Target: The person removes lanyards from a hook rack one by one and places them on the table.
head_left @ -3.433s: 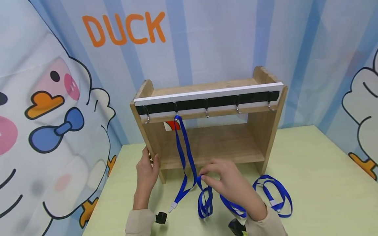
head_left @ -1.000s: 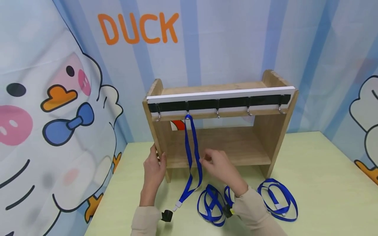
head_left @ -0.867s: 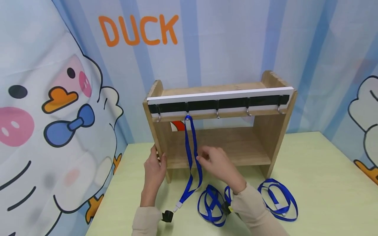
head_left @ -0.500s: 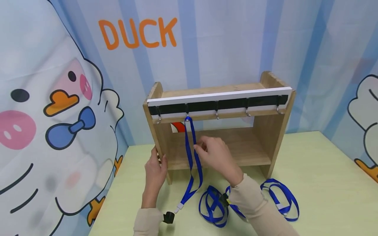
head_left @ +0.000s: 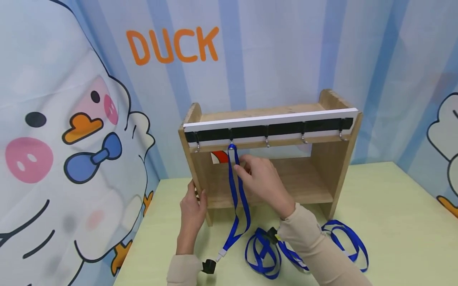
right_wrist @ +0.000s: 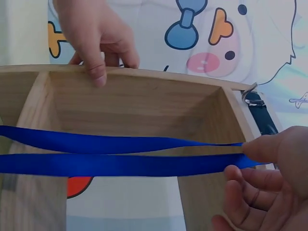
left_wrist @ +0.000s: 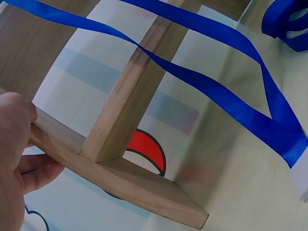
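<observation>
A wooden shelf [head_left: 330, 167] stands on the table, with a hook rail [head_left: 282, 129] along its upper front. From the second hook from the left hangs a blue lanyard [head_left: 233, 190], its white clip end [head_left: 222, 252] down near the tabletop. My left hand [head_left: 193, 208] grips the shelf's left side panel, thumb in front and fingers behind. High on the lanyard, just below the hook, my right hand [head_left: 262, 180] pinches the strap between thumb and index finger. In the right wrist view both blue straps [right_wrist: 120, 163] run to those fingertips; the hook there is mostly hidden.
A coiled blue lanyard [head_left: 262, 254] lies in front of the shelf, and another lanyard [head_left: 358, 242] lies to the right. A further blue strap [head_left: 291, 254] is partly hidden by the right sleeve. Behind hangs a duck-print backdrop [head_left: 279, 51].
My right hand has let go of a coiled lanyard on the table and risen along the hanging lanyard to just below its hook. The left hand keeps its grip on the shelf.
</observation>
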Demonstrator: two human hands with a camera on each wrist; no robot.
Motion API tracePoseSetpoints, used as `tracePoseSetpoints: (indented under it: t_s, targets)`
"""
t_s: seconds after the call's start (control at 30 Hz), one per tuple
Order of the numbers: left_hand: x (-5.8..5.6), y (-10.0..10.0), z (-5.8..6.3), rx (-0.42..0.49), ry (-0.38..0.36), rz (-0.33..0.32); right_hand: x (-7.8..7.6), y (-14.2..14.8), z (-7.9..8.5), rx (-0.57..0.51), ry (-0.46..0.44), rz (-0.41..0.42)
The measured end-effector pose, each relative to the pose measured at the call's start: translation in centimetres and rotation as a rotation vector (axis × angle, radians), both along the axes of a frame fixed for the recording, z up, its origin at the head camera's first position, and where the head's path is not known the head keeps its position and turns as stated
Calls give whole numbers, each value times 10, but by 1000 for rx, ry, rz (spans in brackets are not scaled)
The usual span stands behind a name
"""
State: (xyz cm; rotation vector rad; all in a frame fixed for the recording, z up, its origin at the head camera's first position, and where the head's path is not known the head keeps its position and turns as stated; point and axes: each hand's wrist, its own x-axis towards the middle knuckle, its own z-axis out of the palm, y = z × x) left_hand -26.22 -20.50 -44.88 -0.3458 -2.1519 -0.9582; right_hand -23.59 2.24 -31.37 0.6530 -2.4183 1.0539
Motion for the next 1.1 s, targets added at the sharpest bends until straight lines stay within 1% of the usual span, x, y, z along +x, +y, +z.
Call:
tracePoseSetpoints:
  t_s: [0.13,0.37,0.6,0.73,0.9,1.1]
  targets:
    - [0,0,0,-2,0,-5,1,-4,6,-46,4,-1]
    - [0,1,-4,4,-4,-14,1,-7,14,-92,11,-15]
    - [0,1,-4,11,3,-5,0,-8,20,-146,76,16]
    - [0,2,-2,8,14,-10,0,-9,22,-156,113,9]
    - [0,2,-1,8,3,-10,2,-10,23,-163,176,-4]
    - [1,0,1,12,-8,-13,7,-12,24,-195,223,13]
